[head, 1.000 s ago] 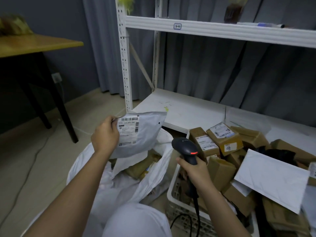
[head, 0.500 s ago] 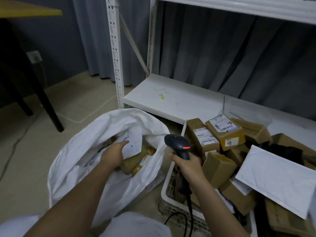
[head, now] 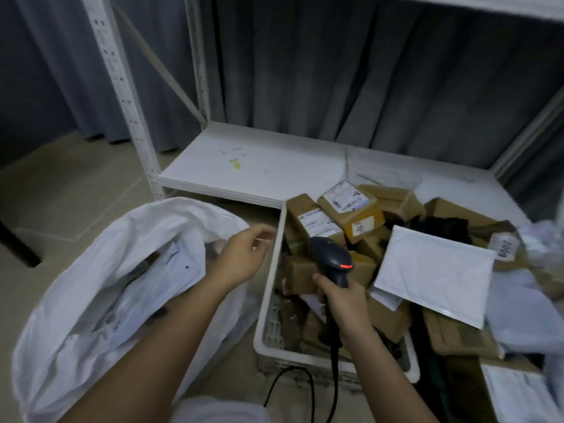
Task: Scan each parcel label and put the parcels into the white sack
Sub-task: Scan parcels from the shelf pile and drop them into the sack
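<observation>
The white sack (head: 76, 288) stands open on the floor at the left, with the grey poly parcel (head: 174, 267) lying inside it. My left hand (head: 241, 257) hovers empty between the sack's mouth and the crate, fingers relaxed. My right hand (head: 341, 297) grips the handle of the black barcode scanner (head: 332, 261), whose red light is on, above the white plastic crate (head: 271, 300). The crate is heaped with brown cardboard parcels (head: 351, 209) and a white padded envelope (head: 433, 273).
A white metal shelf rack (head: 256, 166) stands behind, its low board bare except for a yellow-green smear. Grey curtains hang at the back. The scanner cable (head: 305, 383) loops on the floor in front of the crate. More grey bags (head: 525, 306) lie at the right.
My left hand dropped the grey poly parcel into the sack, then came out empty and moved right towards the crate. The right hand kept holding the scanner. The view tilted down.
</observation>
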`<state>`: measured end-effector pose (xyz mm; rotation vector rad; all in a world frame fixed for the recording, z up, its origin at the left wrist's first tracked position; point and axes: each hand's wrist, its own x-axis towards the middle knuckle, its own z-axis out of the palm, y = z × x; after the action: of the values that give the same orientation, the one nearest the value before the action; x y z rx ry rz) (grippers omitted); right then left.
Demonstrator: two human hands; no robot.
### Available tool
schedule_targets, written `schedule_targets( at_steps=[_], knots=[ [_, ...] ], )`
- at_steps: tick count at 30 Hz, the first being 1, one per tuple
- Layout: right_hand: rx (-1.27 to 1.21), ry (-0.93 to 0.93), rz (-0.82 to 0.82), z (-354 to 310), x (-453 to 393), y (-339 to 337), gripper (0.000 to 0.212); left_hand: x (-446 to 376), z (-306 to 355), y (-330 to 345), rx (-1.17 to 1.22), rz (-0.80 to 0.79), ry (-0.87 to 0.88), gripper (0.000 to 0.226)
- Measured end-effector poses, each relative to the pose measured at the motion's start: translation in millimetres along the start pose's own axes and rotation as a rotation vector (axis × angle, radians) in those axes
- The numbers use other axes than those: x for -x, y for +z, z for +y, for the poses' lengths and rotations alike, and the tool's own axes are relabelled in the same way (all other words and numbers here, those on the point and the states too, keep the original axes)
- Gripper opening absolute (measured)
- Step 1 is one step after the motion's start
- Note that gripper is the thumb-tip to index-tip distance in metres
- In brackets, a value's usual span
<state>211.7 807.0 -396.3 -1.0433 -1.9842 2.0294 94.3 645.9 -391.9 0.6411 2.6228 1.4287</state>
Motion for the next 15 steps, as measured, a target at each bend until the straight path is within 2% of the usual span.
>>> schedule_targets(
  at_steps=[2,6,11,15],
  knots=[
    [-0.056,-0.039,0.079,-1,2,-28,0.008,-9,27,20,0.006,-0.036,0.055,0.023],
    [-0.242,-0.057,0.263,-7,7,-99,0.016,-19,86,77,0.086,-0.105,0.104,0.020],
    [-0.188,-0.099,0.499,-9,-1,-178,0.014,-9,136,156,0.116,-0.249,0.069,0.021],
    [-0.154,-0.077,0.658,-12,-21,-228,0.013,4,154,204,0.108,-0.364,0.060,0.032]
  ],
)
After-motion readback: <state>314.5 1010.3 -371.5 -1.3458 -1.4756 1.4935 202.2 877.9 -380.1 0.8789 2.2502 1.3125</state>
